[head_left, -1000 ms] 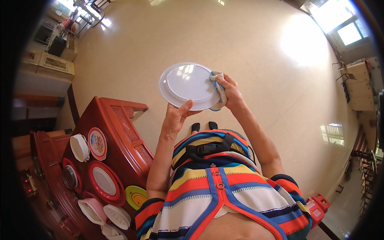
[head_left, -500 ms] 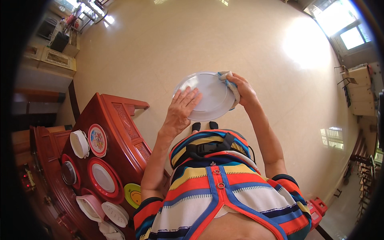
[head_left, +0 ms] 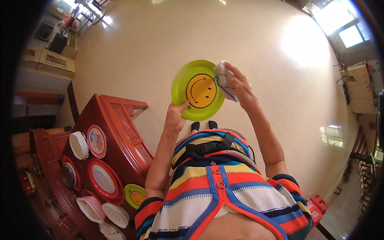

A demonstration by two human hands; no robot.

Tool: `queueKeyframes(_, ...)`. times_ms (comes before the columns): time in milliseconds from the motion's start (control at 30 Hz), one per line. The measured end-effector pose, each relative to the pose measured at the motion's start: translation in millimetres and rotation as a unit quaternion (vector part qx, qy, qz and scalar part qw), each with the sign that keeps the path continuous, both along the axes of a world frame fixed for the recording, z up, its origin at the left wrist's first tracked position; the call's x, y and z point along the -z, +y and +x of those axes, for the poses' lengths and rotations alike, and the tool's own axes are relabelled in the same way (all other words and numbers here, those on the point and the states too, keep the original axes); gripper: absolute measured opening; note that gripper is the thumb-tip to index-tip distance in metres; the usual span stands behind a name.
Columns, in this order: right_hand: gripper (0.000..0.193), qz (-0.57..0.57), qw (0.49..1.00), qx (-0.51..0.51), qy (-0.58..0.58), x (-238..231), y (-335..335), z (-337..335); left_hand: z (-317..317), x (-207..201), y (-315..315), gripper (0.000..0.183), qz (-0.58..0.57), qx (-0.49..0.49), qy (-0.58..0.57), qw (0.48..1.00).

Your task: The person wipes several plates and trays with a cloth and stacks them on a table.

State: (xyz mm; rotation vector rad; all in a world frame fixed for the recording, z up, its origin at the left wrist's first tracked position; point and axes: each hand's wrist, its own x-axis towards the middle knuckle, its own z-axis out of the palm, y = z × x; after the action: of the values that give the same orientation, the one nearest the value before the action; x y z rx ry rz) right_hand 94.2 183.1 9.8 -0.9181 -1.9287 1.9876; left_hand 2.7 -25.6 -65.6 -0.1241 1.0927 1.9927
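A round green plate (head_left: 185, 82) with a yellow smiley face is held up in front of my body, its printed side toward me. My left hand (head_left: 176, 117) grips its lower left rim, with the thumb lying on the printed side. In my right hand (head_left: 242, 88) is a bunched white cloth (head_left: 225, 80) with blue edging. The cloth lies against the plate's right rim. My right fingers wrap over the cloth, and some of them are hidden.
At my left stands a dark red carved wooden table (head_left: 120, 136). On it are a red tray with a white dish (head_left: 103, 180), another green smiley plate (head_left: 134, 195), a patterned plate (head_left: 97, 141), a pink basket (head_left: 90, 208) and a white perforated lid (head_left: 116, 215). A red object (head_left: 318, 208) sits at my lower right.
The plate has been turned over: its whitish underside faced me before, and the green smiley side does now. My left hand went from lying flat on it to gripping the rim.
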Motion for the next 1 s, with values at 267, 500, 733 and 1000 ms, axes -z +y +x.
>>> queueKeyframes(267,0.049,0.364,0.931,-0.010,-0.008,10,13,-3,4,-5,2,0.044,0.010,-0.028,-0.081,0.996)
queueKeyframes(500,0.045,0.311,0.947,-0.018,0.080,-16,-10,-3,13,-2,12,0.057,0.073,0.029,-0.079,0.994)
queueKeyframes(733,0.042,0.330,0.895,-0.287,0.091,1,-48,13,12,-5,10,0.068,0.113,0.050,-0.082,0.989)
queueKeyframes(1000,0.042,0.575,0.743,-0.323,0.117,28,-45,8,11,-16,2,0.077,0.080,0.058,-0.100,0.990)
